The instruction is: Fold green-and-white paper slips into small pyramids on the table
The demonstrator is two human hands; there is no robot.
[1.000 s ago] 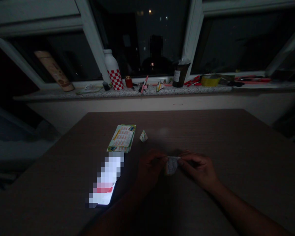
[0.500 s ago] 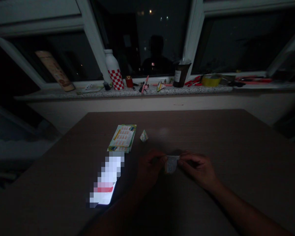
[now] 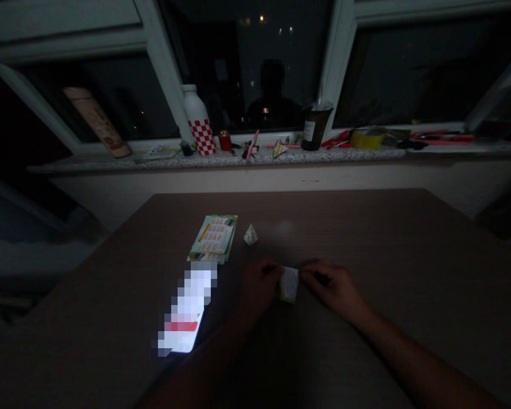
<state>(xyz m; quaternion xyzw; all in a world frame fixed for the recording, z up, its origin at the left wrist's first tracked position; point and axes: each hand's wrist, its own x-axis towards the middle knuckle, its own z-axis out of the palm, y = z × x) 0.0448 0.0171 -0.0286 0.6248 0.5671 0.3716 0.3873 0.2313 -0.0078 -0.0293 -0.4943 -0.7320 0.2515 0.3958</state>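
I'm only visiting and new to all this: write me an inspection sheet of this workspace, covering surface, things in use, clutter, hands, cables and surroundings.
Surface: brown wood-grain table, dimly lit.
Things in use: a small printed paper piece; its folds are too dark to make out.
Clutter: a stack of printed leaflets, a pointed folded paper shape to its right, and a phone with its screen lit.
Hands: left hand pinches the paper piece near its upper left corner; right hand has its fingertips by the upper right corner, contact unclear.
Cables: nothing seen.
Surroundings: speckled windowsill bearing a red-and-white checkered bottle and other small items; dark windows behind.
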